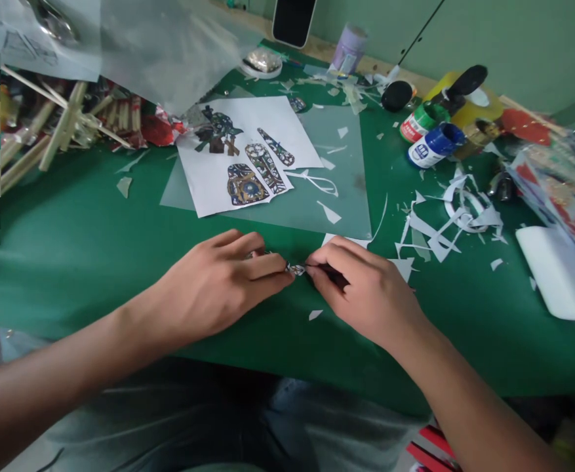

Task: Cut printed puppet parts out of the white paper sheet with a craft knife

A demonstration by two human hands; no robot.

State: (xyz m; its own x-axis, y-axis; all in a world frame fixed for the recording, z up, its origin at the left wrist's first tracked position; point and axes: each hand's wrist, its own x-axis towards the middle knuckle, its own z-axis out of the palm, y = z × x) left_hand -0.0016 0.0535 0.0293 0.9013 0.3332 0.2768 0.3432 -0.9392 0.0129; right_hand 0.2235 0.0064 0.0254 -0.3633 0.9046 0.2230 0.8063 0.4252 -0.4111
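A small patterned cutout (296,269) shows between my two hands, just above the green tabletop near its front. My left hand (225,278) is closed on it from the left, fingers curled over most of it. At its right end, the thumb and forefinger of my right hand (368,282) are pinched together; what lies between them is hidden. Beyond my hands is a white printed sheet (208,190) bearing patterned pieces, among them a squarish one (245,186), a long strip (266,169) and a dark figure-like piece (218,128).
A translucent sheet (341,190) lies beneath the white paper. Paper scraps (439,236) are strewn to the right, near a blue-capped bottle (435,145), a green-and-red bottle (422,122) and a white device (557,275). Wooden sticks (63,124) pile up at left. A phone (293,19) stands behind.
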